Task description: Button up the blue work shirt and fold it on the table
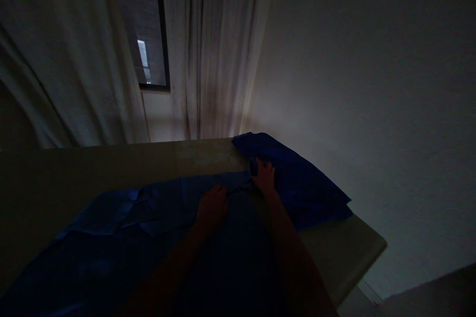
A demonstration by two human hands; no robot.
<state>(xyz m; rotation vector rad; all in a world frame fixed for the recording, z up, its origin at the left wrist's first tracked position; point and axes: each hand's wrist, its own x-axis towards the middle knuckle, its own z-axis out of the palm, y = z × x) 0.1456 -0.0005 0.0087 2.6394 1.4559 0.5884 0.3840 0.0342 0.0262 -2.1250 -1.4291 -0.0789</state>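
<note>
In dim light, a large blue cloth (167, 210) lies spread and creased over a tan mattress-like surface (208, 151). My left hand (212, 204) is on the cloth near its far edge, with the fingers curled over the fabric. At the cloth's far right corner, my right hand (264, 177) pinches a bunched, raised bit of the fabric. Just right of that hand lies a darker blue pillow (301, 178), flat and angled along the wall. The fingertips of both hands are partly lost in shadow.
Pale curtains (215, 49) hang behind the far edge, around a dark-framed window (148, 25). A plain wall (364, 109) rises along the right side. The tan surface ends in a rounded corner at the lower right, with floor (359, 302) below it.
</note>
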